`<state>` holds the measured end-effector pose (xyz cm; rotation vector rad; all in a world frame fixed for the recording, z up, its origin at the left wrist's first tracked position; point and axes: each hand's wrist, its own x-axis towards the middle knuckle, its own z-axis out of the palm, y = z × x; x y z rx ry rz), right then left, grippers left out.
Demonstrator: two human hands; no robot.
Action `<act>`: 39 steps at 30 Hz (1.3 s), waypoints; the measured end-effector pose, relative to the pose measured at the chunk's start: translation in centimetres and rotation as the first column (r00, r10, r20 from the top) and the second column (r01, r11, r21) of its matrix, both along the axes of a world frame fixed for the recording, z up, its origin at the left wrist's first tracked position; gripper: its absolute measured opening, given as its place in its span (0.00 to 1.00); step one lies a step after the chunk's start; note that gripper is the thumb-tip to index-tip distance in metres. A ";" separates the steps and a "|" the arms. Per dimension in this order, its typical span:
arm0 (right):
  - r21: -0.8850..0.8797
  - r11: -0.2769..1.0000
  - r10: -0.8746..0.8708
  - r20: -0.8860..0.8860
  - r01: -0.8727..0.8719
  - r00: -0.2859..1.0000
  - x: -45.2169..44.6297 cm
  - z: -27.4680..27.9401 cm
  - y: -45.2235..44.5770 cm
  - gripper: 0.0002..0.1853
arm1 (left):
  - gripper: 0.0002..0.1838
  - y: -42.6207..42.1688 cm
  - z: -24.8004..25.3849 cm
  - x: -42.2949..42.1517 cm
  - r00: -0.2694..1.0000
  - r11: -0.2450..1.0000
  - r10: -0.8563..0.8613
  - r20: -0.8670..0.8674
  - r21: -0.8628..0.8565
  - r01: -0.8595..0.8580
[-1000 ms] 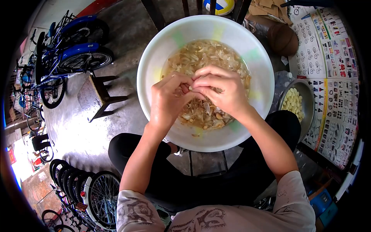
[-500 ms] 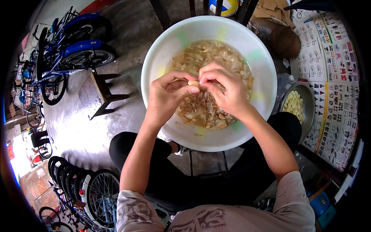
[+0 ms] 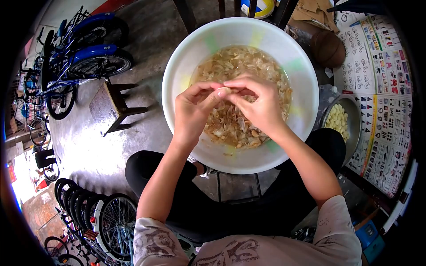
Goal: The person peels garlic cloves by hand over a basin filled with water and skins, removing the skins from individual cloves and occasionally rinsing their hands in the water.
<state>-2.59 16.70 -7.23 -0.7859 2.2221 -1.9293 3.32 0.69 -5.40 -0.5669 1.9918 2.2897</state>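
Observation:
Between my fingertips is a pale garlic clove [image 3: 227, 90], mostly covered by the fingers. My left hand [image 3: 193, 106] pinches it with thumb and forefinger, and my right hand [image 3: 258, 103] grips it from the other side, its fingertips touching the left ones. Both hands are over a large white plastic basin [image 3: 242, 163]. Inside the basin, papery garlic skins [image 3: 237, 126] and some cloves lie in cloudy water. To the right stands a metal bowl [image 3: 353, 128] holding several peeled garlic cloves [image 3: 337, 120].
A wooden stool [image 3: 108, 108] stands on the concrete floor at left, near blue bicycles [image 3: 100, 60]. More bicycles [image 3: 116, 226] are at lower left. A brown ball [image 3: 327, 48], a blue, yellow and white ball [image 3: 258, 7] and a printed sheet [image 3: 386, 102] lie beyond the basin.
My fingertips have come closer together and now cover more of the clove. My right hand has shifted slightly, its forefinger now meeting the left fingers. The basin and bowl stay in place.

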 end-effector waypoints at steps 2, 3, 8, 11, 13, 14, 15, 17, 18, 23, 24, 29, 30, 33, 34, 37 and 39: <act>0.018 1.000 -0.015 -0.074 0.016 0.997 0.0 -0.4 0.3 0.08 | 0.09 0.2 0.0 0.0 1.000 1.000 0.026 -0.010 -0.008 -0.026; 0.034 0.999 -0.028 -0.149 0.033 0.988 0.0 -0.5 0.3 0.06 | 0.09 0.2 0.0 -0.1 0.998 0.998 0.053 -0.021 -0.016 -0.054; 0.120 0.992 0.009 -0.331 0.032 0.944 -0.6 0.3 0.6 0.04 | 0.10 -0.9 0.1 -0.3 0.995 0.967 0.002 -0.101 -0.252 -0.028; 0.127 0.992 0.020 -0.283 0.016 0.959 -0.7 0.6 0.8 0.02 | 0.11 -1.5 0.5 -0.6 0.999 0.974 -0.011 -0.052 -0.227 -0.001; 0.112 0.994 0.035 -0.201 -0.013 0.979 -0.8 0.9 1.0 0.02 | 0.13 -1.6 0.3 -0.6 0.999 0.985 -0.024 -0.021 -0.170 0.021; 0.110 0.992 0.067 0.017 -0.069 0.998 -0.8 1.1 1.2 0.03 | 0.13 -1.5 0.4 -0.6 0.999 0.985 -0.025 -0.021 -0.172 0.021; 0.097 0.988 0.097 0.235 -0.122 0.967 -0.8 1.3 1.3 0.04 | 0.13 -1.3 0.4 -0.7 1.000 0.994 -0.022 0.015 -0.108 0.024; 0.161 0.982 0.049 0.305 -0.102 0.951 -1.4 0.7 1.0 0.06 | 0.13 -0.8 0.3 -0.9 0.998 0.999 -0.023 0.052 -0.045 0.026; 0.226 0.970 -0.001 0.371 -0.089 0.929 -1.8 0.0 0.9 0.07 | 0.12 -0.6 -0.1 -1.1 0.997 0.999 -0.023 0.070 -0.044 0.026; 0.744 0.648 0.208 0.035 -0.165 0.977 -1.7 -7.1 1.8 0.13 | 0.07 -1.5 -5.3 -2.4 0.945 0.760 -0.305 0.120 -0.567 0.318; 0.745 0.647 0.204 0.037 -0.163 0.978 -1.6 -8.0 1.7 0.13 | 0.07 -1.6 -6.5 -2.6 0.943 0.760 -0.309 0.121 -0.565 0.321; 0.833 0.548 0.331 -0.130 -0.078 0.935 -0.9 -8.6 0.8 0.11 | 0.11 -1.0 -9.0 -2.6 0.768 0.124 -0.473 0.432 -0.830 0.544; 0.883 0.470 0.426 -0.236 0.009 0.874 -0.5 -7.7 0.8 0.10 | 0.11 -0.6 -8.7 -2.8 0.768 0.122 -0.473 0.431 -0.832 0.542; 0.893 0.448 0.390 -0.162 -0.034 0.906 -1.4 -2.4 1.5 0.07 | 0.10 0.3 -6.8 -3.4 0.830 0.186 -0.307 0.466 -0.826 0.532; 0.866 0.497 0.292 -0.101 -0.060 0.951 -1.9 -1.6 1.8 0.07 | 0.11 0.4 -5.9 -3.6 0.840 0.226 -0.268 0.471 -0.817 0.530; 0.697 0.714 0.088 -0.007 -0.058 0.996 -3.6 -2.2 2.4 0.07 | 0.12 0.3 -4.2 -3.7 0.891 0.370 -0.272 0.364 -0.815 0.446; 0.502 0.853 0.010 0.263 -0.146 0.965 -3.9 -3.0 2.1 0.10 | 0.11 0.0 -4.6 -3.8 0.922 0.474 -0.301 0.242 -0.801 0.366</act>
